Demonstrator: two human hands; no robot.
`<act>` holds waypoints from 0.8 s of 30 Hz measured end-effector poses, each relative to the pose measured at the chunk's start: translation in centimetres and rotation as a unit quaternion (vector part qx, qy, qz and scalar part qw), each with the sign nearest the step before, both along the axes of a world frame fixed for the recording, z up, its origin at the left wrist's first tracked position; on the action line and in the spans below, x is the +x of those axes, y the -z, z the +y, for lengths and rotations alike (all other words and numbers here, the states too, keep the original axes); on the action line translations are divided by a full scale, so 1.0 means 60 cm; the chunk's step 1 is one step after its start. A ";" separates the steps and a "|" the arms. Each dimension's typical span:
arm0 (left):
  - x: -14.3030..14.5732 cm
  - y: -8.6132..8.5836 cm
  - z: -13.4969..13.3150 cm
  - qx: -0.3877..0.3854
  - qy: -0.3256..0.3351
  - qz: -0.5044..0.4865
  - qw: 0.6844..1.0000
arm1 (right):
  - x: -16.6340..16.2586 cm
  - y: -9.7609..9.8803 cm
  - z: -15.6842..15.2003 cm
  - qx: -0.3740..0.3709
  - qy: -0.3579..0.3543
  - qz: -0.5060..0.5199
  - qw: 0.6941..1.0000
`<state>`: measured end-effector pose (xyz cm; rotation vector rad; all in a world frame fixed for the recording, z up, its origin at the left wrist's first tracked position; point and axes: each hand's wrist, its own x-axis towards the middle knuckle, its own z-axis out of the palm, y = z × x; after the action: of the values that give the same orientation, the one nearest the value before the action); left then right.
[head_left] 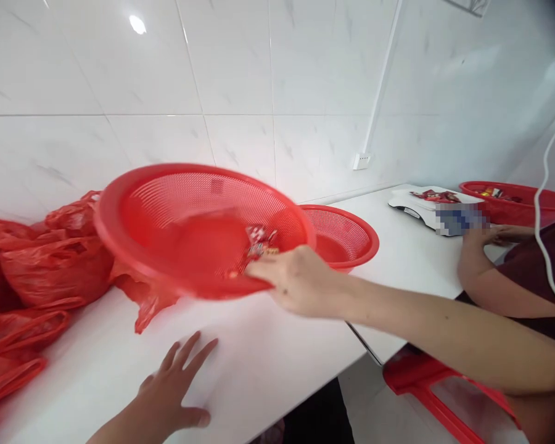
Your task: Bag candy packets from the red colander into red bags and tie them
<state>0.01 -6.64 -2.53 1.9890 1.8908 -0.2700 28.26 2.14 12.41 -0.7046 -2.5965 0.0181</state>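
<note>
My right hand (300, 280) grips the near right rim of a red plastic colander (139, 246), fingers inside and over the edge. The colander is tilted above the table and smeared by motion. A few small wrapped pieces (260, 240), like candies, lie in it near my fingers. Lower left, my left hand (169, 385) is open over the white table (268, 364), fingers spread and holding nothing. Whether it touches the tabletop I cannot tell. Behind the held colander stands a second red colander (346, 237), partly hidden by it.
Several filled red plastic bags (55, 265) crowd the left side. At right, a co-worker's hands (485, 237) are beside a white scale (425, 213) bearing red packets. Beyond is another red basket (527, 209). A red stool (425, 382) stands below the table edge; a white cable (539, 203) hangs at right.
</note>
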 end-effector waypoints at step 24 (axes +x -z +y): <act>-0.092 -0.050 0.066 0.409 -0.235 -0.070 0.879 | 0.052 0.148 0.078 0.020 0.258 -0.109 0.960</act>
<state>-5.52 -2.65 0.47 1.7855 2.5481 0.9274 31.40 6.81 3.52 -1.4160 -2.5189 -0.2866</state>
